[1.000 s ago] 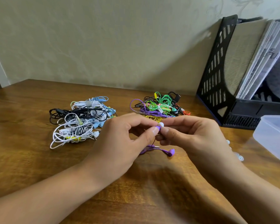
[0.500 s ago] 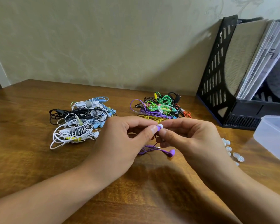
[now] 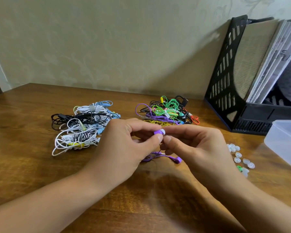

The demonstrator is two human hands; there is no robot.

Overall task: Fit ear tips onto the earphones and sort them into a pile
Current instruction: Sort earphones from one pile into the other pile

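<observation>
A: Where are the hands now?
B: Both raised in front, forearms coming in from below. Left hand point(image 3: 124, 145) & right hand point(image 3: 195, 147) meet at the fingertips, thumb & index of each pinching, other fingers curled.

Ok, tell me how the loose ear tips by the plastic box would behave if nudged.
The loose ear tips are small, round-rimmed and lie scattered apart on the table, so they would probably skid or roll away easily. They look thin and translucent, so likely soft, squashy and very light.
</observation>
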